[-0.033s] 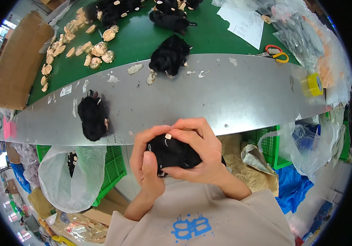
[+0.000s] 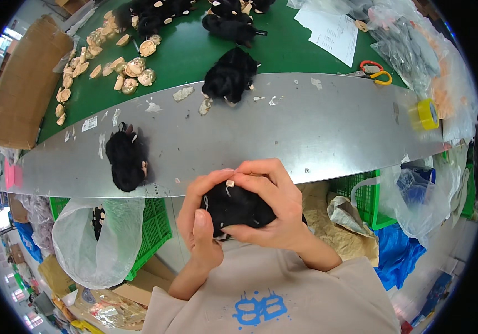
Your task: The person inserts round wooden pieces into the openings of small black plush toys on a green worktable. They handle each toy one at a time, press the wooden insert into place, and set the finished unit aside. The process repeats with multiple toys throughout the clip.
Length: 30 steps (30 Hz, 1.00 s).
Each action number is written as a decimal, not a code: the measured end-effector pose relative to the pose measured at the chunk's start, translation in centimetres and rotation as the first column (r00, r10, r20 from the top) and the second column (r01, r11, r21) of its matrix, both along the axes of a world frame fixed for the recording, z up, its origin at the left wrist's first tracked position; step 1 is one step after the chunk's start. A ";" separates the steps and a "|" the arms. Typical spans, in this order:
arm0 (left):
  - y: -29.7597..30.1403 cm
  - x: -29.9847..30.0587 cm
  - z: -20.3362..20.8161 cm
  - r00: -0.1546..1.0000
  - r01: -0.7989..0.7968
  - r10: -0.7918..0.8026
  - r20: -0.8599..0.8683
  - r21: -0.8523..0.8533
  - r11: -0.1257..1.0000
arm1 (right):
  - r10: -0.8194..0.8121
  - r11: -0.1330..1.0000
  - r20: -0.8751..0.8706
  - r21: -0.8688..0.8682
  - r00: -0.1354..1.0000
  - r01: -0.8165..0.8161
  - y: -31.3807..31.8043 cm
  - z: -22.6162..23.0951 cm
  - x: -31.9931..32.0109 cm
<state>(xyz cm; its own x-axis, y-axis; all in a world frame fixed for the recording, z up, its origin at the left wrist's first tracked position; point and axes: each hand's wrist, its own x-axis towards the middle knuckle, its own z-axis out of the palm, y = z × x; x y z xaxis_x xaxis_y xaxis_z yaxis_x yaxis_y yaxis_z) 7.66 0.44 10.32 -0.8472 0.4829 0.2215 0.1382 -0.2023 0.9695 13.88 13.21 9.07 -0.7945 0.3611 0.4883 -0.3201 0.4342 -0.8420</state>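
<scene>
A black plush toy [image 2: 241, 209] is held over the near edge of the bench, in front of my shirt. My left hand [image 2: 197, 217] curves around its left side, with the thumb pointing up. Across its right side wraps my right hand [image 2: 275, 203], the thumb pressed along its lower edge. The fingertips of both hands meet at the top, by a small pale piece [image 2: 230, 183] on the toy. Part of the toy is hidden behind my fingers. Another black plush toy [image 2: 126, 158] lies on the metal strip to the left, and a black furry bundle [image 2: 231, 76] lies farther back.
Pale plastic face pieces [image 2: 133, 68] are scattered on the green tabletop [image 2: 186, 55]. Scissors [image 2: 377, 73], yellow tape [image 2: 428, 114] and a paper sheet [image 2: 330, 33] lie right. Below the bench are a bag-lined green crate [image 2: 154, 228] and another green crate [image 2: 365, 200].
The plush toy and my fingers have shifted very slightly; the grip is the same. Nothing else has moved.
</scene>
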 end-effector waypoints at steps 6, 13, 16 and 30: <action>-0.2 0.2 -0.6 0.976 -0.016 -0.002 -0.217 -0.080 0.997 | 0.098 0.993 0.020 -0.061 0.995 -0.096 1.1 -0.3 0.5; -0.6 1.2 -2.0 0.874 -0.176 0.119 -0.470 -0.080 0.981 | 0.099 0.994 0.040 -0.059 0.994 -0.096 0.9 0.9 0.9; -0.7 1.3 -2.1 0.867 -0.168 0.104 -0.487 -0.088 0.982 | 0.123 0.990 0.109 -0.083 0.986 -0.114 1.2 1.3 1.3; -1.8 -0.7 -1.6 0.961 0.131 -0.171 -0.216 -0.186 0.974 | 0.301 0.952 0.198 -0.001 0.933 -0.307 3.1 0.4 1.5</action>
